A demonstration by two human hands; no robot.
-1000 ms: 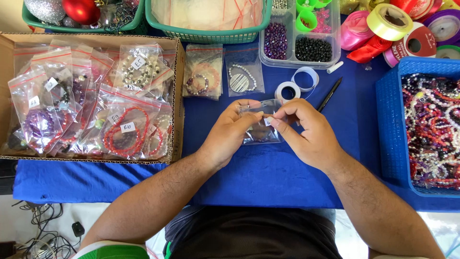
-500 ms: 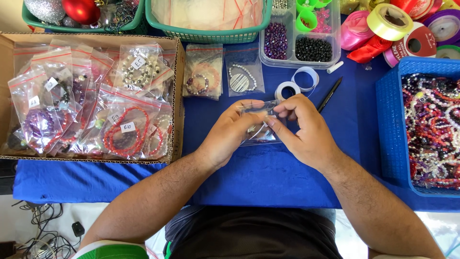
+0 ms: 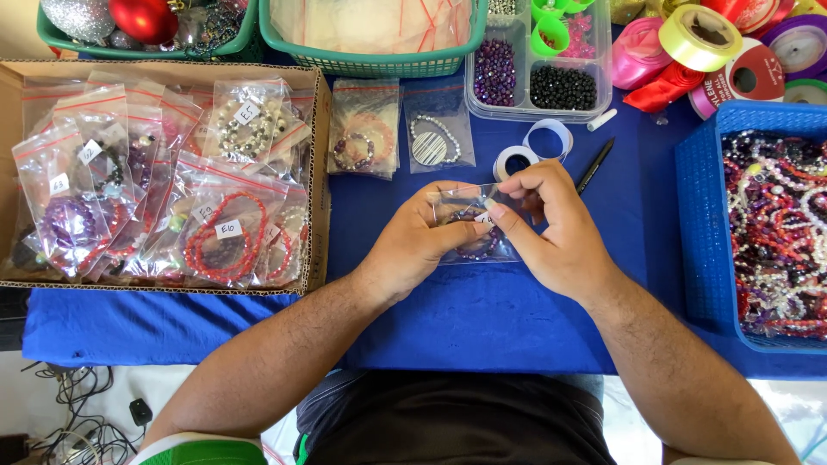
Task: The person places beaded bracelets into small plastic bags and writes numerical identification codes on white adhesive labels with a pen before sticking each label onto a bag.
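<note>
My fingers (image 3: 495, 212) of both hands pinch the small clear bag (image 3: 472, 226) holding a dark bracelet; since a second ago it sits slightly lower, below the tape rolls (image 3: 534, 148).

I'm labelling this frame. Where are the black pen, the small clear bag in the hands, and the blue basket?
black pen (image 3: 595, 165), head view, mid-barrel.
small clear bag (image 3: 482, 248), head view, lower part between the hands.
blue basket (image 3: 699, 226), head view, left wall.

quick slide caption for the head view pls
Both hands, left hand and right hand, hold a small clear bag of beads over a blue tablecloth.
</note>
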